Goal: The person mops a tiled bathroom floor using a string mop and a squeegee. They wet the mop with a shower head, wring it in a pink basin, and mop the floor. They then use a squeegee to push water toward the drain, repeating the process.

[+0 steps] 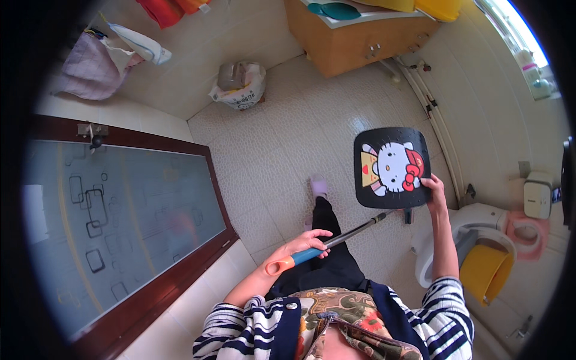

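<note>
My left hand (307,243) is closed around a long-handled pole (355,231) just above its blue and orange grip (305,257), the index finger stretched along it. The pole slants up to the right and its far end passes behind a black board, so what is fixed there is hidden. My right hand (435,189) grips the lower right edge of this rounded-square black board (367,195), which bears a cartoon cat with a red bow. Droplets seem to dot its dark surface. Whether it is a stool seat or a loose panel, I cannot tell.
Pale patterned tiles (282,138) cover the floor. Left is a framed glass door (150,198); ahead, a bagged bin (243,96) and a wooden cabinet (342,45). A toilet (424,255) and yellow bucket (486,270) stand right, near wall pipes (441,129).
</note>
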`<state>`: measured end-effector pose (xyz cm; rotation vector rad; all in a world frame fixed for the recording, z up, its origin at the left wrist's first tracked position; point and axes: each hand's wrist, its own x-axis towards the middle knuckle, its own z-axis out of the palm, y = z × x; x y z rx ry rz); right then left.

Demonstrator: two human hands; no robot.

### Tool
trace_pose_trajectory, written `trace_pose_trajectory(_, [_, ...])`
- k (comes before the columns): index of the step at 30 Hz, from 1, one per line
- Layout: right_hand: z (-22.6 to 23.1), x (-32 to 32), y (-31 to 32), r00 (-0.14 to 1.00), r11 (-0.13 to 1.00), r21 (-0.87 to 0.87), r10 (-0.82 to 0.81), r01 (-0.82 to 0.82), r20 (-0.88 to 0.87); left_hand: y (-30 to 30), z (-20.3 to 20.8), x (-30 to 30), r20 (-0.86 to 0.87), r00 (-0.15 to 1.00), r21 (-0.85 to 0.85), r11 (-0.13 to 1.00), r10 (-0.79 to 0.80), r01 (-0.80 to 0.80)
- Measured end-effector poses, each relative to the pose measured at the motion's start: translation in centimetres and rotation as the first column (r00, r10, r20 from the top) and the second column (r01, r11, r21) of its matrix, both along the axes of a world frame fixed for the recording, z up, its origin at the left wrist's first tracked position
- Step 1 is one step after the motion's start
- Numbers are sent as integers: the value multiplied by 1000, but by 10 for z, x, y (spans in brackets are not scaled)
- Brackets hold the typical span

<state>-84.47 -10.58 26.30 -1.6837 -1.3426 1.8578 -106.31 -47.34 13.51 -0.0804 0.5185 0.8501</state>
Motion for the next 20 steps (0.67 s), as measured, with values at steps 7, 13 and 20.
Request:
trace_pose_trajectory(7, [-180, -191, 35, 996, 991, -129, -12, 24, 91, 14, -45, -91, 82, 994, -7, 998, -69, 70])
trace_pose_trajectory(13, [-378, -316, 9, 979, 954, -226, -205, 195, -21, 25, -72, -144, 125, 981, -4, 989, -147, 149])
trace_pose_trajectory(20, [-520, -372, 28, 849, 854, -246, -503, 459, -162, 23, -93, -119, 272, 953, 39, 991, -133, 127])
